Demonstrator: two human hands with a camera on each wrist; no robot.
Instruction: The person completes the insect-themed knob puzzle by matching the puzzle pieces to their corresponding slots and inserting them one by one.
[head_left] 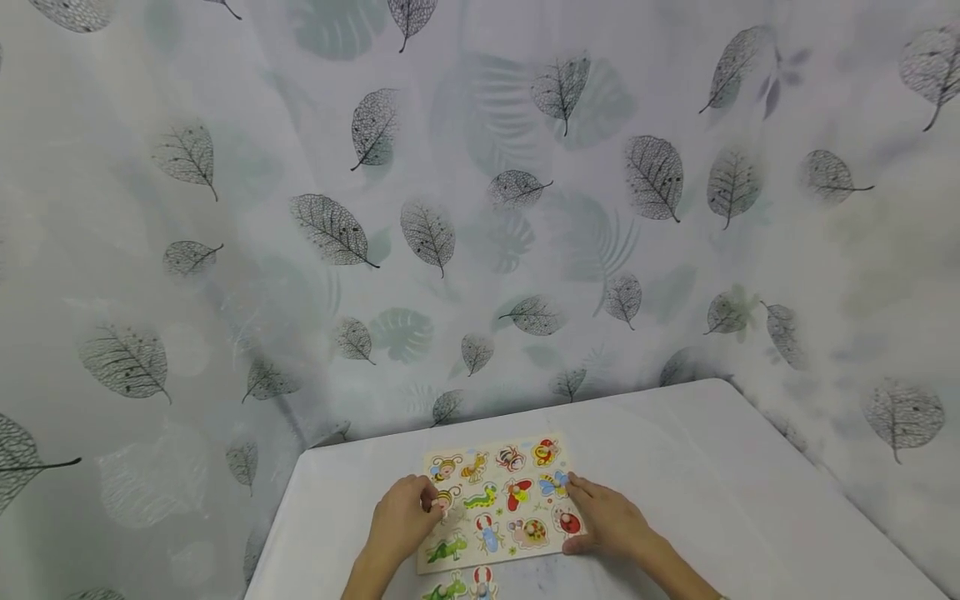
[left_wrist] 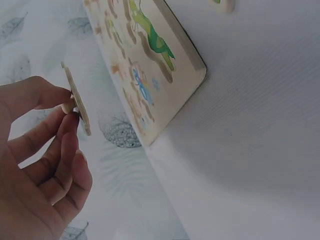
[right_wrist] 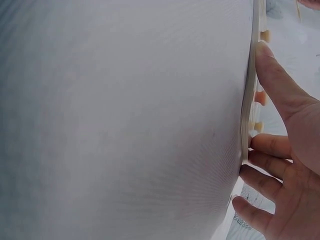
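Note:
A wooden insect puzzle board (head_left: pixel 502 510) lies on the table. My left hand (head_left: pixel 401 517) is over the board's left side, pinching a striped bee puzzle piece (head_left: pixel 446 500) by its knob. The left wrist view shows this thin piece (left_wrist: pixel 75 95) edge-on, lifted clear of the board, with the left hand's (left_wrist: pixel 45 155) thumb and fingertips at the knob. Along the board's right edge rests my right hand (head_left: pixel 611 521), its fingers mostly straight and touching the side. Seen from the right wrist, the thumb lies against the board's edge (right_wrist: pixel 248 95), near several knobs.
In front of the board lie a green grasshopper piece (head_left: pixel 447 588) and a red-and-blue beetle piece (head_left: pixel 483 582). The white-covered table (head_left: pixel 712 467) extends to the right. A leaf-patterned curtain (head_left: pixel 480 250) hangs behind and on both sides.

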